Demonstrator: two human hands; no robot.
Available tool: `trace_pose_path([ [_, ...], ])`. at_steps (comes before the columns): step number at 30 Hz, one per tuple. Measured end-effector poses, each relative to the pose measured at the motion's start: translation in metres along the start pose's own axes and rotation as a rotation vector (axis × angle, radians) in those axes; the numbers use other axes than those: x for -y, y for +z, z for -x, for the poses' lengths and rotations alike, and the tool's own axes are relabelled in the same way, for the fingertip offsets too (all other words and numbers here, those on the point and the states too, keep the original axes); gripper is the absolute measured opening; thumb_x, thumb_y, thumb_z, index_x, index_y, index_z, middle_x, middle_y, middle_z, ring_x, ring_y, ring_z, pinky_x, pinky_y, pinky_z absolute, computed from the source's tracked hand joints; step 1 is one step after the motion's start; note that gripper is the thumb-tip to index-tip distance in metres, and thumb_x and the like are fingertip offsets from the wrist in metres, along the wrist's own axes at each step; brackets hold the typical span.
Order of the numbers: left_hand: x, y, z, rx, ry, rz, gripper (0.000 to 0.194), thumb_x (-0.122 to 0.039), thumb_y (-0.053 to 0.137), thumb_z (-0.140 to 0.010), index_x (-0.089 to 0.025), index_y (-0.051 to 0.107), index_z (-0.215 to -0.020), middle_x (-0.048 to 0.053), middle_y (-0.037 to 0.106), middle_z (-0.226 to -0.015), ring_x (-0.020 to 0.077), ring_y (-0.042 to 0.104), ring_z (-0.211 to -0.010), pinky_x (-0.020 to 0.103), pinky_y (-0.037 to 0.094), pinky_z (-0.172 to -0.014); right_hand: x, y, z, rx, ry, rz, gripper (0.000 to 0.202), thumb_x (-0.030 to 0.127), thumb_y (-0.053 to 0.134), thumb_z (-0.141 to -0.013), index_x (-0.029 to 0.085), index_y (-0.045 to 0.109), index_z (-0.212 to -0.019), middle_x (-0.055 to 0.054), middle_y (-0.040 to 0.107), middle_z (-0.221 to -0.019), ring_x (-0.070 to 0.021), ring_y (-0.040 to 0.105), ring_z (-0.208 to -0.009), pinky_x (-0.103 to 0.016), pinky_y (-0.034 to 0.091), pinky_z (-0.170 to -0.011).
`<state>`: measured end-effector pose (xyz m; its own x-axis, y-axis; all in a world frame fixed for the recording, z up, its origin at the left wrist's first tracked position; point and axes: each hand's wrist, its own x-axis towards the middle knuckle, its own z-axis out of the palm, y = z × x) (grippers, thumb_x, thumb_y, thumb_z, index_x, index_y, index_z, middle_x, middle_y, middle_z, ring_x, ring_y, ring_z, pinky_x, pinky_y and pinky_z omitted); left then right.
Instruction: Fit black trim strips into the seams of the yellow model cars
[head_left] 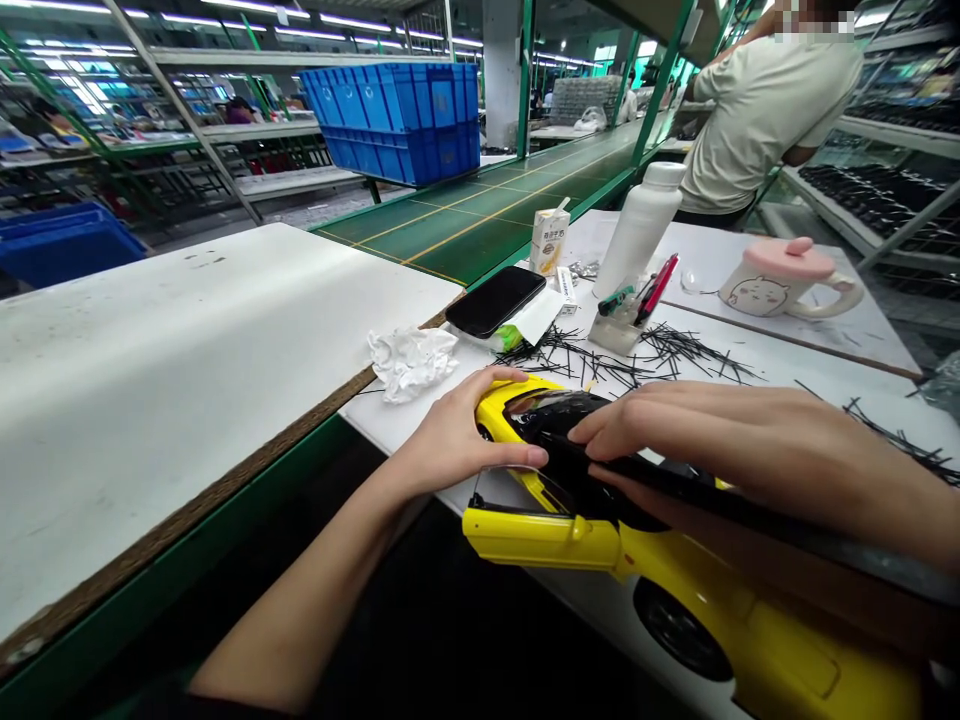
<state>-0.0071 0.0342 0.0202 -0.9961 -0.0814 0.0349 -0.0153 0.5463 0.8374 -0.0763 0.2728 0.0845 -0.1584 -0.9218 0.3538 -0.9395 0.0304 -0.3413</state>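
Note:
A yellow toy car (pixel 802 650) with a black roof and dark windows lies tilted across the table's near edge, its front toward me at the lower right. One yellow door (pixel 540 540) stands swung out from its side. My left hand (pixel 457 430) grips the rear end, thumb on the near side and fingers over the far side. On the dark glossy top rest the bent, closed-together fingertips of my right hand (pixel 690 430); its thumb is hidden. A black front wheel (pixel 681 625) shows below.
Loose black strips (pixel 697 350) lie behind the car. Around them are crumpled tissue (pixel 412 362), a phone (pixel 496 300), a drink carton (pixel 550 240), a white bottle (pixel 641 230), a pen holder (pixel 616 330) and a lidded mug (pixel 784 280). A green conveyor (pixel 480 210) runs behind; a person (pixel 772 110) stands right.

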Motion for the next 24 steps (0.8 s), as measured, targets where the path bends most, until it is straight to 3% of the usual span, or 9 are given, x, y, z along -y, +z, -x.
trace_pose_path([
  [6,0.000,0.001,0.001,0.004,0.000,-0.006,0.078,-0.056,0.085,-0.060,-0.027,0.057,-0.127,0.004,0.056,-0.137,0.0305,0.050,-0.128,0.044,0.035,-0.113,0.001,-0.001,-0.005,-0.038,-0.060,0.003,0.008,0.020,0.050,-0.082,0.022,0.055,-0.087,-0.002,0.069,-0.099,-0.0145,0.065,-0.081,-0.023,0.047,-0.063],
  [14,0.000,0.000,0.002,0.007,0.024,-0.012,0.075,-0.056,0.083,-0.062,-0.027,0.057,-0.126,0.004,0.055,-0.138,0.0324,0.049,-0.130,0.045,0.035,-0.114,0.002,-0.003,-0.013,0.053,-0.067,0.005,0.015,0.011,0.048,-0.088,0.020,0.060,-0.089,-0.001,0.068,-0.095,-0.0130,0.061,-0.079,-0.023,0.044,-0.067],
  [18,0.000,0.000,0.002,0.004,0.033,-0.013,0.074,-0.057,0.084,-0.061,-0.027,0.058,-0.124,0.005,0.056,-0.136,0.0332,0.050,-0.129,0.046,0.036,-0.113,0.004,0.000,-0.018,0.014,-0.100,0.021,0.019,0.009,0.044,-0.092,0.017,0.061,-0.087,-0.001,0.062,-0.082,-0.0116,0.053,-0.071,-0.023,0.038,-0.063],
  [21,-0.001,0.001,0.002,0.005,0.036,-0.031,0.074,-0.057,0.083,-0.062,-0.027,0.057,-0.125,0.005,0.057,-0.135,0.0327,0.051,-0.127,0.045,0.038,-0.110,0.007,-0.001,-0.024,-0.022,-0.043,0.017,0.019,0.012,0.046,-0.093,0.016,0.062,-0.083,0.001,0.059,-0.074,-0.0099,0.048,-0.063,-0.023,0.034,-0.056],
  [24,-0.001,0.001,0.003,0.009,0.040,-0.047,0.076,-0.058,0.083,-0.062,-0.027,0.056,-0.125,0.005,0.058,-0.134,0.0323,0.054,-0.123,0.045,0.042,-0.106,0.010,-0.005,-0.029,0.022,0.083,-0.055,0.015,0.013,0.053,-0.088,0.016,0.064,-0.080,0.004,0.057,-0.065,-0.0071,0.044,-0.053,-0.021,0.032,-0.049],
])
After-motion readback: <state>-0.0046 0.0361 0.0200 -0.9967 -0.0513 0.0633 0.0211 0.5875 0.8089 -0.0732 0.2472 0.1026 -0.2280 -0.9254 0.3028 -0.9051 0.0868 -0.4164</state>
